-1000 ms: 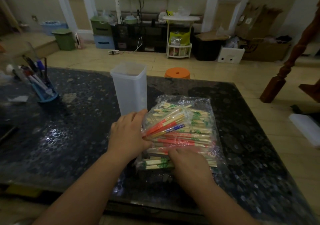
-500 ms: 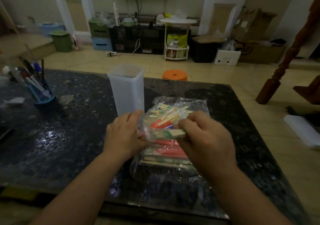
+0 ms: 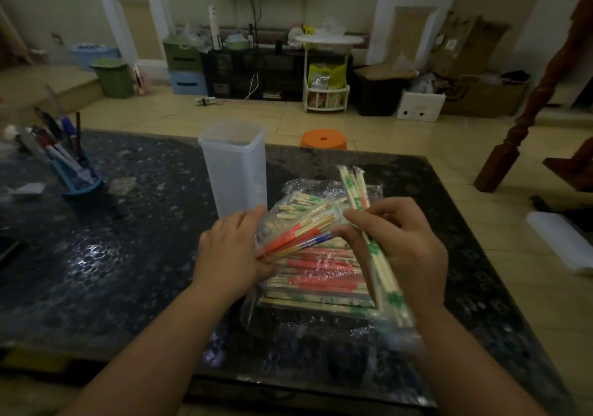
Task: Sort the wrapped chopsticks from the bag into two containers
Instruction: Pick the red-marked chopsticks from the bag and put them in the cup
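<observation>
A clear plastic bag full of wrapped chopsticks lies on the dark table. My left hand grips the bag's left opening together with a few red- and blue-wrapped pairs that stick out. My right hand holds a small bundle of green-printed wrapped chopsticks, lifted out of the bag and tilted nearly upright above it. A tall translucent white container stands open just behind the bag.
A blue holder with pens stands at the table's far left. An orange stool sits on the floor beyond the table. A wooden post rises at the right, with a white object on the floor near it.
My right hand came off the lower part of the bag, took hold of green-printed chopsticks and lifted them up and to the right. My left hand stayed at the bag's opening.
</observation>
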Tool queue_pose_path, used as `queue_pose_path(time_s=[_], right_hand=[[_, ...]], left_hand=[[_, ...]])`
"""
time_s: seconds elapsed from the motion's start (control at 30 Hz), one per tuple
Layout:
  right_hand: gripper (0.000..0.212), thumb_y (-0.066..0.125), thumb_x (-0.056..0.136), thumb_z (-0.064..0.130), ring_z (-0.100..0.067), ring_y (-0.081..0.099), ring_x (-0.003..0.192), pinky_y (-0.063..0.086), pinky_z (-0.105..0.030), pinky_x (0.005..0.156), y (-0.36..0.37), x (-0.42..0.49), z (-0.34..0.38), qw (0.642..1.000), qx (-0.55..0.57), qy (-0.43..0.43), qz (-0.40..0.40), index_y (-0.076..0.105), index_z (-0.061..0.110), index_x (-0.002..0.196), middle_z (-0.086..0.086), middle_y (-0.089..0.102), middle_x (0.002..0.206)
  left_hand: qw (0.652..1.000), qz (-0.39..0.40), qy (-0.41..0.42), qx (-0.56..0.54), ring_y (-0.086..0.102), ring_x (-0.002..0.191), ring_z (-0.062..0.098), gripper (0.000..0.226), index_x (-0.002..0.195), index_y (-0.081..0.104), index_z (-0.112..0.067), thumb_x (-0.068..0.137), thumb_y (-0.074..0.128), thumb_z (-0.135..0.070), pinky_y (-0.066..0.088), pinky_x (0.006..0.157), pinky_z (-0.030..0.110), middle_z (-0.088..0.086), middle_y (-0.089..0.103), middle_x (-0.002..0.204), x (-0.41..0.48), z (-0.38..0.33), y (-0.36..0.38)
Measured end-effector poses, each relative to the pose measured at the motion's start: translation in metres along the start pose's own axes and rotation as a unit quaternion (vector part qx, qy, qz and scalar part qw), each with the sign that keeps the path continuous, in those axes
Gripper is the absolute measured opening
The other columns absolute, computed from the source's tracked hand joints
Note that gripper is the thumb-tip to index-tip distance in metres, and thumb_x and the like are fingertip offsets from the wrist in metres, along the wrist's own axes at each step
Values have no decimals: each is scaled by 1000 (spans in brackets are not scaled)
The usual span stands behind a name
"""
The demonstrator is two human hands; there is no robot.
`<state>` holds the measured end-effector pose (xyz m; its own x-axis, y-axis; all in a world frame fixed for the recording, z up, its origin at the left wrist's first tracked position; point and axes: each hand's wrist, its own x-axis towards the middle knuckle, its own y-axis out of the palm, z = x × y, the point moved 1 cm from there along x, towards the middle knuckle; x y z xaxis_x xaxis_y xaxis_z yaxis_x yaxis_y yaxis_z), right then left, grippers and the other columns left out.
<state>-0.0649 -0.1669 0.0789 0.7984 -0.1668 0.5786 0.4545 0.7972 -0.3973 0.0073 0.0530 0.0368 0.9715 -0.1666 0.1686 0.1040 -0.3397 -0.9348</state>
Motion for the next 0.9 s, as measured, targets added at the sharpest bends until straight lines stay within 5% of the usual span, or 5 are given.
queue_pose_path(time_s=[0.1, 0.27, 0.37, 0.57, 0.9], right_hand=[[16, 76, 85, 30, 1, 59, 84, 45, -8, 70, 6, -4, 13, 990, -56, -72, -109, 75, 21, 97, 3, 62, 94], [12, 65, 92, 29, -17, 71, 81, 56, -32, 71, 13, -1, 15, 982, 134, 100, -91, 75, 26, 86, -2, 70, 87], [16, 63, 94, 19, -18, 73, 70, 55, -21, 61, 15, -4, 19, 936, 244, 248, -49, 73, 13, 84, -8, 74, 78], [9, 73, 84, 7, -9, 56, 50, 47, -23, 47, 23, -5, 7, 901, 268, 341, 10, 65, 8, 82, 1, 61, 57], [15, 56, 92, 15, -17, 61, 57, 43, -27, 48, 18, 1, -6, 826, 356, 430, -75, 69, 10, 86, -10, 68, 80]], left_hand=[[1000, -6, 4, -2, 37, 135, 21, 106, 153, 22, -38, 68, 81, -60, 31, 110, 44, -6, 42, 147, 0, 1, 0], [1000, -13, 11, -3, 38, 134, 21, 106, 153, 25, -36, 67, 82, -58, 32, 110, 43, -5, 43, 146, 0, -1, 0], [1000, -22, 15, -3, 38, 134, 21, 104, 153, 25, -37, 68, 81, -59, 31, 109, 43, -5, 43, 146, 0, 0, 2], [999, -22, 46, 18, 38, 132, 18, 103, 152, 22, -40, 69, 79, -58, 31, 107, 41, -9, 42, 146, -1, 0, 7], [998, -20, 56, 27, 38, 132, 18, 100, 154, 21, -39, 72, 76, -57, 31, 108, 41, -9, 40, 147, 1, 1, 9]])
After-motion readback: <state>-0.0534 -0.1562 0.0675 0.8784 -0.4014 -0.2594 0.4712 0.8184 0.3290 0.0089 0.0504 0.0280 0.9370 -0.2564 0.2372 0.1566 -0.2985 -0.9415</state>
